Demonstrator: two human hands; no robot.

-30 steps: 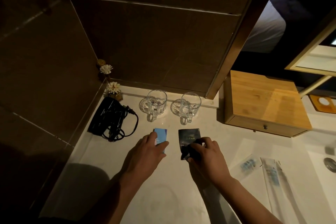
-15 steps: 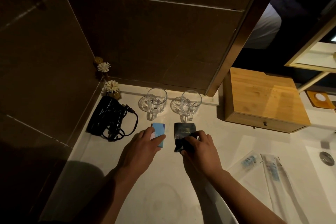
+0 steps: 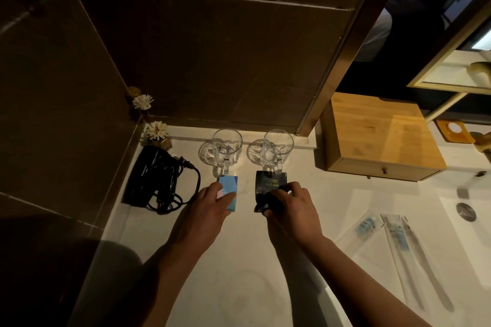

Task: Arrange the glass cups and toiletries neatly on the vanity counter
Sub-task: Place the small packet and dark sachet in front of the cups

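Note:
Two clear glass mugs, the left mug (image 3: 227, 146) and the right mug (image 3: 277, 148), stand side by side on glass coasters at the back of the white vanity counter (image 3: 239, 268), handles toward me. My left hand (image 3: 206, 207) holds a small blue box (image 3: 228, 189) flat on the counter just below the left mug. My right hand (image 3: 288, 207) grips a black packet (image 3: 268, 184) lying below the right mug. Clear-wrapped toothbrushes (image 3: 398, 239) and a small wrapped toiletry (image 3: 366, 225) lie at the right.
A black hair dryer (image 3: 154, 178) with coiled cord lies at the left by the dark wall. Small white flowers (image 3: 156, 131) sit in the back corner. A wooden drawer box (image 3: 377, 138) stands right of the mugs. The sink drain (image 3: 465, 211) is at far right.
Both hands have slid the blue box and the black packet away from me, up to the mugs' handles.

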